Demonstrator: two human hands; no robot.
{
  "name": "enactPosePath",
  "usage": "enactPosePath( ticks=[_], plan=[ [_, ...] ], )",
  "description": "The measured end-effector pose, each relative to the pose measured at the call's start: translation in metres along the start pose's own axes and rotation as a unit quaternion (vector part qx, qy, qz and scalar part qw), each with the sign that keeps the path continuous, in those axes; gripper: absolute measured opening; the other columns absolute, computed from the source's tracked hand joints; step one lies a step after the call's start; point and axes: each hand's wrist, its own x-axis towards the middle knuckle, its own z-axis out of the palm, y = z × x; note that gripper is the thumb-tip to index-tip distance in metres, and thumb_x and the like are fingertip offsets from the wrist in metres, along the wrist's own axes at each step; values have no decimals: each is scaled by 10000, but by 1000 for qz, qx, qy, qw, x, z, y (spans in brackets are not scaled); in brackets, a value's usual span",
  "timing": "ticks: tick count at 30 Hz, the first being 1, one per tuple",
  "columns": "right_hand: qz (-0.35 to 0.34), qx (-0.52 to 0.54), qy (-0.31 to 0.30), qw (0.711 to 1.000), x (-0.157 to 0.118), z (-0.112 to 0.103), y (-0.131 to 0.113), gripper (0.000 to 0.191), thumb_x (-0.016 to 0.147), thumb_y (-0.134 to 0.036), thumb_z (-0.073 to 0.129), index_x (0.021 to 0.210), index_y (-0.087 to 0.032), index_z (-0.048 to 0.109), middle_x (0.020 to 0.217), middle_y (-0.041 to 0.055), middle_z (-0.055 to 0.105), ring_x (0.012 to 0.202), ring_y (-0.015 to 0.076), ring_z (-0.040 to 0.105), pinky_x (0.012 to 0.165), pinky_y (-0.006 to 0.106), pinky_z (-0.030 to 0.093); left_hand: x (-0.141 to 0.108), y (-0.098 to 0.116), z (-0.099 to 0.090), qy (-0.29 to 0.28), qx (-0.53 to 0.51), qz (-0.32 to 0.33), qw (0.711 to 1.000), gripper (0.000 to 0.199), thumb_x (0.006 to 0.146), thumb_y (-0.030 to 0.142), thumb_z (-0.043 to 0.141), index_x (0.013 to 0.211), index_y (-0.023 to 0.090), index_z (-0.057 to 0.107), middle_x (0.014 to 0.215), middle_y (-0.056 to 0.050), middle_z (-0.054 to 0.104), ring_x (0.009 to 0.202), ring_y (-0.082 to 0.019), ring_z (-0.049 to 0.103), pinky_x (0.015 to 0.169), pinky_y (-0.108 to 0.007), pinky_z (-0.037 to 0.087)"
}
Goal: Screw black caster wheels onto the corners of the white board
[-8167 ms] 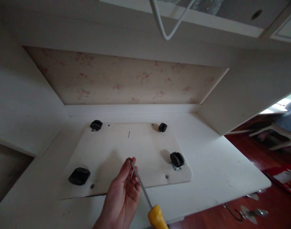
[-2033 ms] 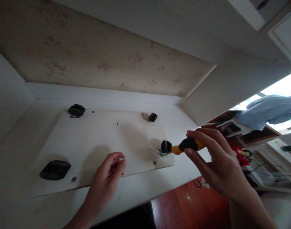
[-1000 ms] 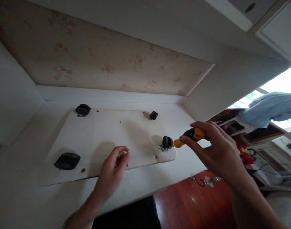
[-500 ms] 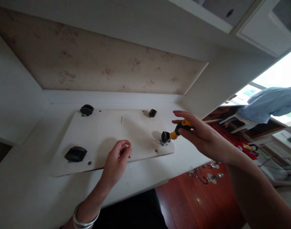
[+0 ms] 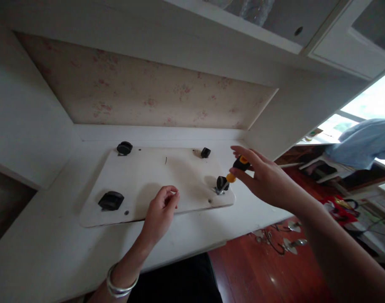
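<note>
My right hand [image 5: 258, 174] grips a yellow-and-black screwdriver [image 5: 231, 177] by its handle. The shaft slants down to the metal plate of the near right caster [image 5: 222, 183] on a white board [image 5: 176, 181]. Over the board's front edge is my left hand [image 5: 162, 208], its fingers curled and thumb against them; whatever they hold is hidden. Other black casters stand on the board: one at the near left [image 5: 111, 200], one at the far left [image 5: 124, 148] and one at the far right [image 5: 205, 152]. A thin dark screw or nail [image 5: 166, 160] shows near the board's back.
The board lies on a white desk top [image 5: 192, 229] below an overhead cabinet [image 5: 242, 25]. A floral panel [image 5: 167, 97] backs it. Lamp parts [image 5: 283, 242] lie on the red wooden floor [image 5: 252, 273]. A person in light blue [image 5: 362, 141] is near the window at right.
My view has shifted slightly, so the board sits a little further right. The screwdriver is more upright, and my right fingers have shifted on its handle. My left hand keeps its curled pose.
</note>
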Motion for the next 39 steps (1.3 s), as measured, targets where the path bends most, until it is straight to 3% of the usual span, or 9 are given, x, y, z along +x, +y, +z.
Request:
enactPosePath(
  ticks=[3,7,12,16,20,25,30,34,39],
  plan=[
    [-32,76,-56,995,-1,-2,2,411,1009,-387,479,1405,-277,471,1363,110,563,1015,198,681,865,361,574,-1,0,0,-1,0,0,1000,243,919,443,559,1008,218,571,674,48,533,665,-155,544,623,-263,412],
    [18,-34,26,999,-1,-5,0,342,935,-494,595,1138,-222,636,990,71,672,790,215,683,748,403,578,-1,-1,-1,-8,5,5,1000,255,927,461,549,1015,222,569,686,44,528,680,-161,538,645,-273,419],
    [-29,52,-61,996,-1,-10,1,413,1001,-414,483,1378,-247,495,1304,114,607,997,193,685,844,344,579,-1,-3,-1,-9,8,11,1000,263,933,467,543,1027,223,567,702,39,545,697,-164,551,656,-279,420],
    [31,-61,26,997,1,-10,3,372,930,-526,581,1097,-204,663,972,93,706,805,232,702,735,394,578,-2,-2,0,-6,8,14,1000,278,921,475,550,1027,219,574,695,33,555,682,-172,553,642,-285,423],
    [8,52,-58,997,0,-11,2,502,980,-464,504,1423,-232,451,1268,126,641,1032,229,693,866,387,576,-4,-1,0,-2,9,19,1000,264,920,466,552,1018,222,577,701,26,567,688,-178,568,651,-289,428],
    [50,-23,-7,998,-2,-11,-5,356,934,-515,569,1107,-211,640,1001,84,703,793,227,703,764,418,574,-3,-1,1,-3,18,24,1000,242,919,441,552,1007,218,581,675,33,551,664,-173,564,632,-280,427],
    [-8,83,-85,993,-2,-10,1,400,978,-451,511,1323,-249,495,1259,105,641,1014,213,684,862,380,563,-24,6,-3,12,15,30,999,238,914,444,562,999,224,599,695,23,575,671,-168,566,625,-271,442],
    [22,-30,-23,999,-2,-7,9,357,939,-554,548,1079,-232,607,967,72,704,775,228,684,745,420,558,-67,9,-35,68,20,12,997,306,862,497,624,1032,242,627,802,-16,662,736,-194,624,647,-281,492],
    [-27,77,-94,992,-3,-7,18,441,948,-530,534,1308,-277,501,1164,100,698,934,256,715,774,402,592,-100,-10,-125,294,95,-26,951,364,789,550,668,984,245,624,789,-5,657,712,-207,610,616,-294,486]
  ],
)
